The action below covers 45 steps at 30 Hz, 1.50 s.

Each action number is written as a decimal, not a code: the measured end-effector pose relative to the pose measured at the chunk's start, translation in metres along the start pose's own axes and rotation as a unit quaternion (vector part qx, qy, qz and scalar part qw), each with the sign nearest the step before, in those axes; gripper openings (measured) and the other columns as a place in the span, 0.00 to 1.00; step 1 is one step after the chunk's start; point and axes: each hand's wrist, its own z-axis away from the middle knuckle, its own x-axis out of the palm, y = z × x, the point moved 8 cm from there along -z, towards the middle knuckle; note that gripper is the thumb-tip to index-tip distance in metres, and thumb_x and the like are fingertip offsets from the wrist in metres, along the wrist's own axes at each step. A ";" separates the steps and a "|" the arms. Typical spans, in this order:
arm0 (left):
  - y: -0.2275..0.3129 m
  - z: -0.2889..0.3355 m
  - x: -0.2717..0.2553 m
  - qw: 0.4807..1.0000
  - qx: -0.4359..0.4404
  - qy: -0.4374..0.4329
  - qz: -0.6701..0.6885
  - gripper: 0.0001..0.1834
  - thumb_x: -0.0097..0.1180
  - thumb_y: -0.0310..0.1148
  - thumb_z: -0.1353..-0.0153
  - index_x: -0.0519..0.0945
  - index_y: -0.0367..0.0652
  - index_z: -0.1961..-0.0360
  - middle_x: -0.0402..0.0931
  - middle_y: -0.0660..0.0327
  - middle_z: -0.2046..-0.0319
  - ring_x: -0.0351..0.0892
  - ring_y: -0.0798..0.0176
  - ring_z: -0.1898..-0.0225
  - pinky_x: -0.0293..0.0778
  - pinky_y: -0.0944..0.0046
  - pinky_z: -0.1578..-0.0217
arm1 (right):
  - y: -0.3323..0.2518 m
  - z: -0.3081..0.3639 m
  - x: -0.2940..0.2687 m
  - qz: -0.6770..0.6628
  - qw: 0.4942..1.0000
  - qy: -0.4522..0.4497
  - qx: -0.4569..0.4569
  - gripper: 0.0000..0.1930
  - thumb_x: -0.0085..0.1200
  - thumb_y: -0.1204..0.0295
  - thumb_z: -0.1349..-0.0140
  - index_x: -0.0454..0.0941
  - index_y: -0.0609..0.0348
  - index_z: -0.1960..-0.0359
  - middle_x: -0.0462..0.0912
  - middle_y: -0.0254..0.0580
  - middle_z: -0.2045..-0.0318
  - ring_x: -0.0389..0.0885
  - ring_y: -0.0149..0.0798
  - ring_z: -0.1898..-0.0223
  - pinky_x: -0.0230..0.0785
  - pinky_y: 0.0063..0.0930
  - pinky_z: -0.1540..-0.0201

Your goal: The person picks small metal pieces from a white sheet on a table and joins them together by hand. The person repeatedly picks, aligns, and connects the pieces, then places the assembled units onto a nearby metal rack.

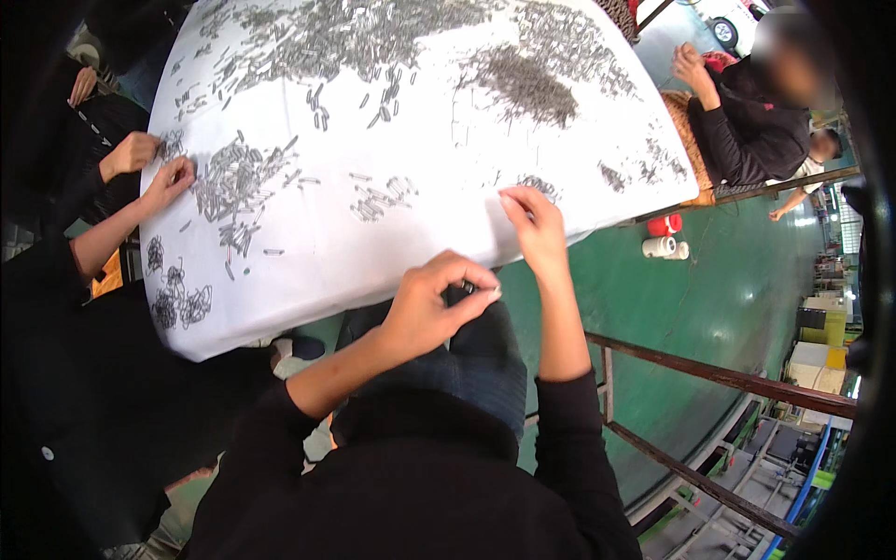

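My left hand (437, 306) is raised off the near table edge, over my lap. Its thumb and index finger pinch together at the tips, with something small and pale there that I cannot make out. My right hand (539, 227) is at the table's near edge, fingers curled and fingertips drawn close; what they hold, if anything, is too small to tell. Just beyond it lies a small heap of thin dark pieces (538, 187). A loose group of small oblong metal links (381, 198) lies on the white-covered table (308, 238), farther from my left hand.
Large spreads of metal links (359, 42) and a dark heap of thin pieces (532, 86) cover the far side. A co-worker's hands (168, 184) work beside a link pile (233, 182) at left. Another person (756, 131) sits at right. Red and white containers (661, 236) stand on the green floor.
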 end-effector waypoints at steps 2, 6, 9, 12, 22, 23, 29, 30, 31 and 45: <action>-0.002 0.002 0.003 1.000 -0.008 -0.006 0.006 0.05 0.62 0.24 0.49 0.80 0.39 0.69 0.79 0.61 0.70 0.75 0.68 0.68 0.69 0.69 0.67 | 0.018 -0.055 0.021 0.113 0.992 -0.014 0.047 0.10 0.55 0.68 0.42 0.81 0.62 0.65 0.83 0.44 0.68 0.81 0.36 0.66 0.71 0.27 0.61; 0.000 0.005 0.006 1.000 0.001 0.002 -0.005 0.06 0.62 0.24 0.49 0.80 0.41 0.69 0.79 0.64 0.70 0.75 0.68 0.68 0.68 0.70 0.67 | 0.033 -0.118 0.064 0.349 0.922 -0.068 0.154 0.14 0.56 0.59 0.44 0.82 0.56 0.63 0.83 0.48 0.65 0.80 0.48 0.61 0.71 0.36 0.56; 0.003 0.006 0.005 1.000 0.021 0.010 -0.006 0.06 0.62 0.24 0.49 0.79 0.42 0.69 0.80 0.65 0.70 0.75 0.69 0.67 0.68 0.70 0.68 | 0.030 -0.135 0.077 0.416 0.889 -0.107 0.159 0.14 0.55 0.60 0.43 0.81 0.55 0.62 0.82 0.49 0.65 0.80 0.50 0.60 0.71 0.38 0.55; 0.000 0.007 0.003 1.000 0.013 0.015 -0.015 0.06 0.62 0.24 0.49 0.79 0.42 0.69 0.80 0.66 0.70 0.75 0.69 0.67 0.68 0.70 0.68 | 0.028 -0.125 0.062 0.368 0.920 -0.059 0.123 0.12 0.53 0.64 0.42 0.79 0.57 0.62 0.82 0.49 0.65 0.79 0.50 0.59 0.70 0.39 0.56; -0.004 0.010 -0.006 0.998 0.022 0.048 -0.017 0.07 0.61 0.21 0.50 0.79 0.39 0.68 0.78 0.63 0.71 0.72 0.70 0.73 0.68 0.71 0.72 | -0.025 0.047 -0.011 -0.201 0.964 0.049 0.168 0.04 0.54 0.74 0.41 0.75 0.61 0.67 0.76 0.35 0.76 0.72 0.24 0.78 0.60 0.15 0.81; -0.004 0.009 -0.006 0.998 0.023 0.049 -0.015 0.07 0.61 0.21 0.50 0.79 0.39 0.68 0.78 0.63 0.71 0.72 0.70 0.73 0.68 0.71 0.72 | -0.036 0.061 -0.014 -0.228 0.959 0.070 0.155 0.05 0.55 0.74 0.41 0.76 0.62 0.66 0.77 0.36 0.77 0.72 0.24 0.79 0.59 0.14 0.81; -0.003 0.008 -0.005 0.998 0.023 0.060 -0.009 0.09 0.60 0.21 0.49 0.79 0.42 0.65 0.78 0.64 0.71 0.74 0.70 0.71 0.67 0.71 0.73 | -0.058 0.108 -0.006 -0.360 0.914 0.067 0.172 0.04 0.57 0.78 0.44 0.77 0.62 0.67 0.76 0.35 0.67 0.72 0.24 0.73 0.61 0.15 0.76; -0.003 0.008 -0.004 0.998 0.019 0.056 -0.006 0.09 0.60 0.21 0.49 0.78 0.41 0.65 0.78 0.64 0.70 0.74 0.72 0.70 0.67 0.72 0.71 | -0.059 0.108 -0.005 -0.368 0.913 0.051 0.168 0.03 0.58 0.81 0.45 0.78 0.63 0.69 0.74 0.35 0.63 0.71 0.26 0.67 0.64 0.16 0.70; -0.002 0.008 -0.004 0.998 0.020 0.056 -0.009 0.09 0.60 0.20 0.48 0.78 0.40 0.64 0.78 0.63 0.69 0.73 0.73 0.70 0.67 0.73 0.70 | -0.061 0.108 -0.005 -0.365 0.917 0.049 0.153 0.03 0.58 0.81 0.45 0.78 0.63 0.69 0.74 0.35 0.63 0.71 0.26 0.67 0.64 0.16 0.68; -0.007 -0.003 -0.032 0.989 0.067 0.077 -0.105 0.11 0.60 0.25 0.47 0.80 0.40 0.60 0.80 0.61 0.64 0.73 0.66 0.65 0.69 0.68 0.67 | -0.075 0.107 -0.019 -0.260 0.958 0.119 0.019 0.06 0.59 0.83 0.49 0.80 0.62 0.69 0.69 0.34 0.63 0.69 0.24 0.66 0.63 0.16 0.64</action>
